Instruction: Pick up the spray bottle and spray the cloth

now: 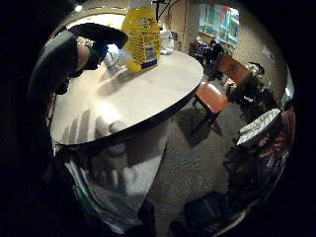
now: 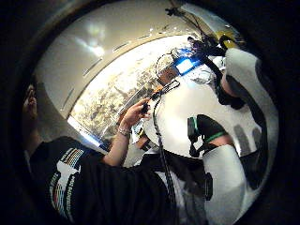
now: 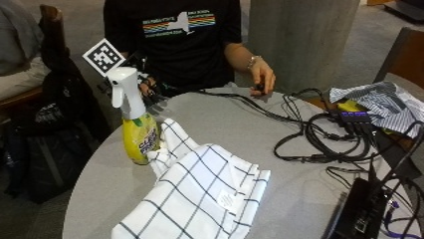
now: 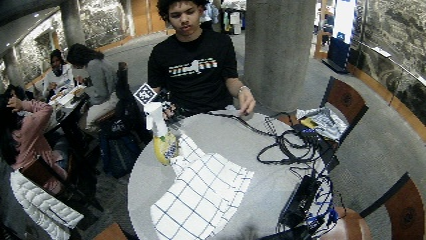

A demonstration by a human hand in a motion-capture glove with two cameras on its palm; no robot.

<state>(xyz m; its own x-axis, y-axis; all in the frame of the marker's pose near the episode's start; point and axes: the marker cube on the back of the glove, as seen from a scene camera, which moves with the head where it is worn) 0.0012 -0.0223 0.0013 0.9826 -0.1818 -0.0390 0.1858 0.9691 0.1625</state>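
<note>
A yellow spray bottle [image 3: 139, 134] with a white trigger head stands upright near the left edge of the round grey table [image 3: 225, 124]. Touching its base, a white cloth [image 3: 199, 194] with a dark grid lies spread towards the table's front. My gloved right hand [image 3: 148, 88] hovers at the table's edge just behind the bottle's head, apart from it, fingers spread and holding nothing. In the little finger side palm view the bottle [image 1: 142, 39] stands on the table a short way ahead of the palm. The wide outside view shows bottle [image 4: 163, 142], cloth [image 4: 200, 195] and hand [image 4: 168, 111] alike.
The person's bare left hand [image 3: 263, 79] rests on the far table edge on a cable. Black cables [image 3: 318, 134], a black device [image 3: 361, 209] and a striped garment [image 3: 377, 102] fill the right side. A concrete column [image 3: 298, 40] stands behind; a chair with dark bags [image 3: 59, 99] is left.
</note>
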